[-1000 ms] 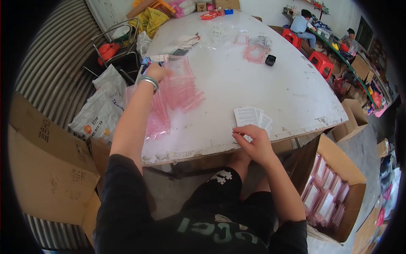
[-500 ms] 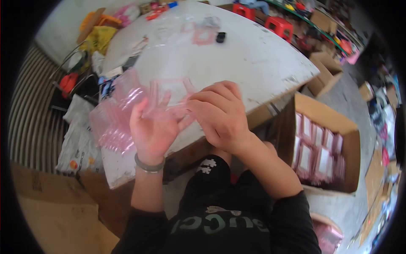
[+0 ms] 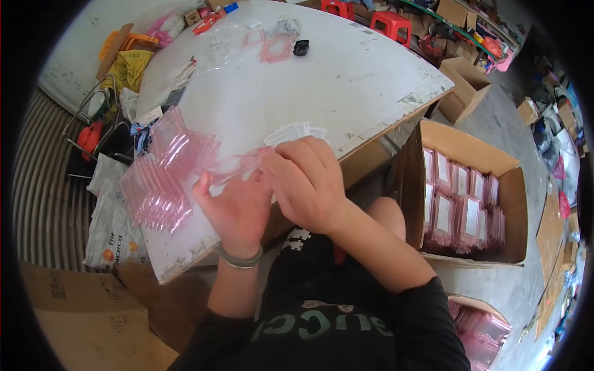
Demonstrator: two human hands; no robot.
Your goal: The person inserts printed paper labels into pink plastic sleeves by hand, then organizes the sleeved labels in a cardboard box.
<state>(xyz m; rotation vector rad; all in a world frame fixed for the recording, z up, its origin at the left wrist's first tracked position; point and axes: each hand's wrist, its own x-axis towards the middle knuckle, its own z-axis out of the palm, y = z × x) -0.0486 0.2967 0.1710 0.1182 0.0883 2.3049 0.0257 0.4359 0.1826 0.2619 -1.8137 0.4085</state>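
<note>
A clear pink plastic pouch [image 3: 238, 163], creased and seen at a slant, stretches above the table's near edge. My right hand [image 3: 304, 182] pinches its right end between thumb and fingers. Palm up beneath it, my left hand [image 3: 238, 207] has its thumb spread wide; its fingertips come close to the right hand and are partly hidden. A metal-looking bangle circles the left wrist. Left of the hands lies a heap of similar pink pouches [image 3: 158, 185], overlapping in stacks. Just beyond my right hand, several white cards [image 3: 294, 132] are fanned on the table.
The white table [image 3: 241, 93] bears more pink pouches [image 3: 277, 48] and a small black object [image 3: 301, 47] at its far side. On the right stands an open carton [image 3: 473, 250] with rows of filled pink pouches. Another container of pink pouches [image 3: 482, 334] sits below it.
The pouch was spread flatter and now looks bunched and turned edge-on. Both hands are slightly lower, and the white cards have come into sight. My view has shifted a little.
</note>
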